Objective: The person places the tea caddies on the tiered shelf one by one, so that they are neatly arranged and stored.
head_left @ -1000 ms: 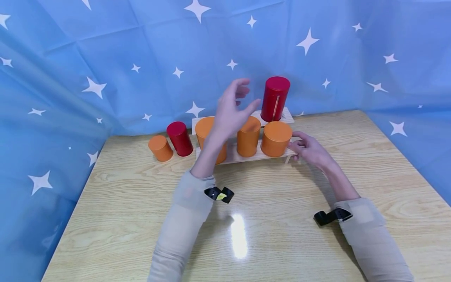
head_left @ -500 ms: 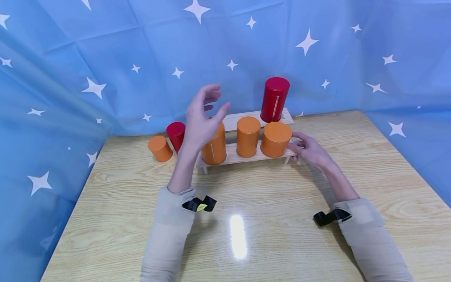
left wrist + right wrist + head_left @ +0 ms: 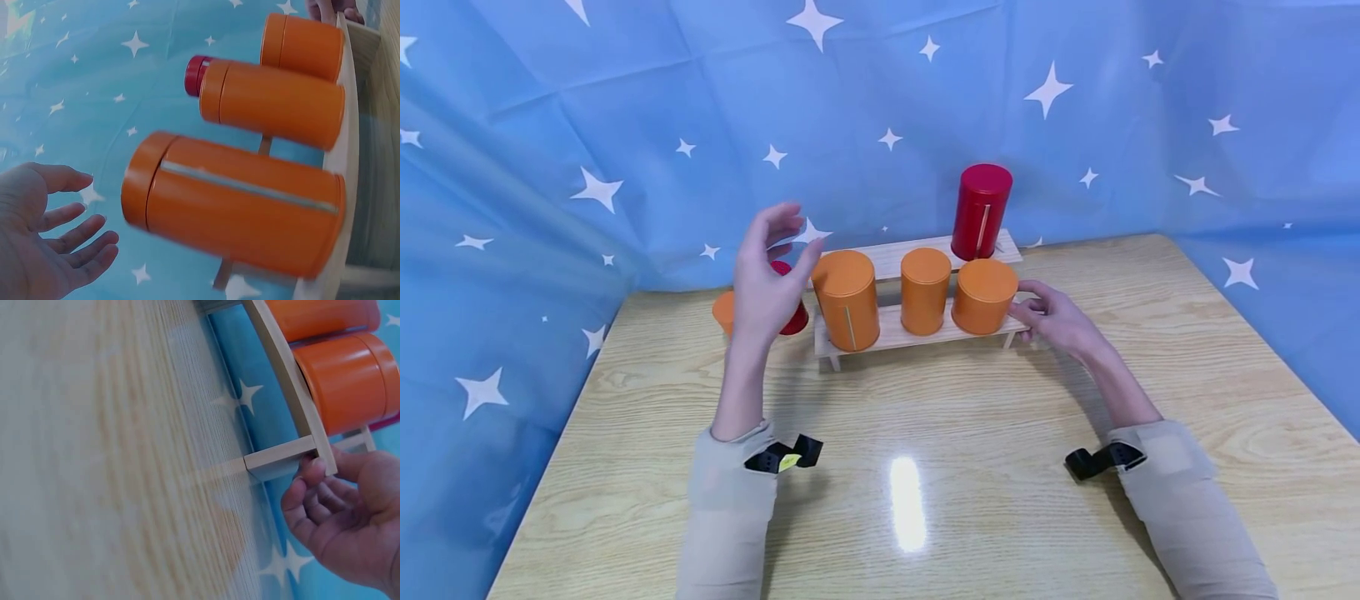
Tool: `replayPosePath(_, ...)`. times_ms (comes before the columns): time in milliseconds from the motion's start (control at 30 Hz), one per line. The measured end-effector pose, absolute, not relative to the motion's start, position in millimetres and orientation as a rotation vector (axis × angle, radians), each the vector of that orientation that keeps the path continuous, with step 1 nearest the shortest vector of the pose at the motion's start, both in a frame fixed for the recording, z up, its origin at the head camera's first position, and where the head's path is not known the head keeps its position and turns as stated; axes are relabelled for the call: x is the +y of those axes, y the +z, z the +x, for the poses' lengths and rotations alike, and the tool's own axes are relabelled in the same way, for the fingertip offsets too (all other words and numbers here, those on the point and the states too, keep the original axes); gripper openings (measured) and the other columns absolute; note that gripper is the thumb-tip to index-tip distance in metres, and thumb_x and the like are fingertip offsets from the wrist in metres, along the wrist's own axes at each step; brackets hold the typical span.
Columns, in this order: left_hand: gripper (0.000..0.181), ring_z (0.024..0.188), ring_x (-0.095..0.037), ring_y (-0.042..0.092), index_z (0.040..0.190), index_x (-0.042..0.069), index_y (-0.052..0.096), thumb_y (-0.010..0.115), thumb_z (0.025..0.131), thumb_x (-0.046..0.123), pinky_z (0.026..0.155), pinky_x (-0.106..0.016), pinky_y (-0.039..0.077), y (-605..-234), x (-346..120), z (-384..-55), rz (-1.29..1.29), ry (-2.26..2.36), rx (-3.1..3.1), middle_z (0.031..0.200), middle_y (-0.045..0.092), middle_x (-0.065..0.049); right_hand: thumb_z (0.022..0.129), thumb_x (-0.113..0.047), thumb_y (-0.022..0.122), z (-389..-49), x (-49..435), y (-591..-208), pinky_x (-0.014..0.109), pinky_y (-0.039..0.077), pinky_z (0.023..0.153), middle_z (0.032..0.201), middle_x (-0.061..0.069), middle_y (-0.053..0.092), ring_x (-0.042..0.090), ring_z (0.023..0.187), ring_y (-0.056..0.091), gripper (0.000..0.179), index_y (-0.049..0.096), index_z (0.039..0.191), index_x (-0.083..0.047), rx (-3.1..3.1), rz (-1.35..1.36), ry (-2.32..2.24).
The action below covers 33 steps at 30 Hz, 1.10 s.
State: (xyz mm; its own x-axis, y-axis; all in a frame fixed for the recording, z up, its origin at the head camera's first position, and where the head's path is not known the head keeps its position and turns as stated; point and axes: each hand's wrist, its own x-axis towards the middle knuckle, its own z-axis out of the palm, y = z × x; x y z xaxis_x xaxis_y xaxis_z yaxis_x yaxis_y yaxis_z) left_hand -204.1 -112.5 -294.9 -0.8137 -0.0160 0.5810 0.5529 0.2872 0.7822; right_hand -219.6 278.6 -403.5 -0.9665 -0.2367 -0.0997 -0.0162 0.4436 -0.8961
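Observation:
In the head view my left hand (image 3: 766,279) is held in the air left of the two-tier wooden rack (image 3: 891,330), fingers apart and nothing in them. It partly covers a small red canister (image 3: 796,321) and a small orange canister (image 3: 722,310) on the table. My right hand (image 3: 350,519) pinches the right end of the rack's lower board between thumb and fingers. That board carries a tall orange canister (image 3: 244,206) with a pale strip, a narrower orange canister (image 3: 925,292) and a short wide orange canister (image 3: 985,296). A tall red canister (image 3: 981,210) stands on the upper board.
The wooden table (image 3: 985,467) stretches in front of the rack, with a bright light reflection on it. Behind and along the sides hangs a blue cloth (image 3: 647,100) with white stars, close behind the upper board.
My left hand has moved left and slightly toward me, from over the rack to over the small canisters. My right hand has stayed at the rack's end.

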Motion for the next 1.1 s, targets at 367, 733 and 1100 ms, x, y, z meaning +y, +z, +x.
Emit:
replayPosePath(367,0.045,0.117,-0.019,0.058,0.134,0.000,0.056,0.071,0.093,0.008,0.102,-0.037,0.047,-313.7,-154.2,-199.6,-0.301,-1.497,-2.148,0.127,0.062,-0.008,0.105,-0.022,0.057,-221.3,279.3,-404.6,0.034,0.055,0.072,0.100,0.015,0.060,0.029,0.073,0.063,0.055,0.035,0.152,-0.006,2.497,-0.200,-1.519)
replayPosePath(733,0.049,0.122,-0.024,0.056,0.139,0.003,0.054,0.070,0.093,0.013,0.105,-0.042,0.045,-338.3,-191.4,-205.1,-0.118,-1.443,-2.277,0.132,0.059,-0.011,0.105,-0.024,0.056,-219.9,277.2,-403.6,0.034,0.055,0.072,0.098,0.013,0.060,0.028,0.072,0.063,0.055,0.035,0.152,-0.004,2.492,-0.200,-1.520)
replayPosePath(1100,0.060,0.127,-0.037,0.048,0.144,0.000,0.048,0.073,0.091,0.013,0.107,-0.051,0.040,-362.5,-217.9,-212.6,-0.054,-1.408,-2.407,0.139,0.052,-0.020,0.105,-0.023,0.057,-219.8,277.6,-402.3,0.033,0.054,0.071,0.096,0.012,0.060,0.028,0.072,0.063,0.054,0.036,0.151,-0.005,2.499,-0.186,-1.523)
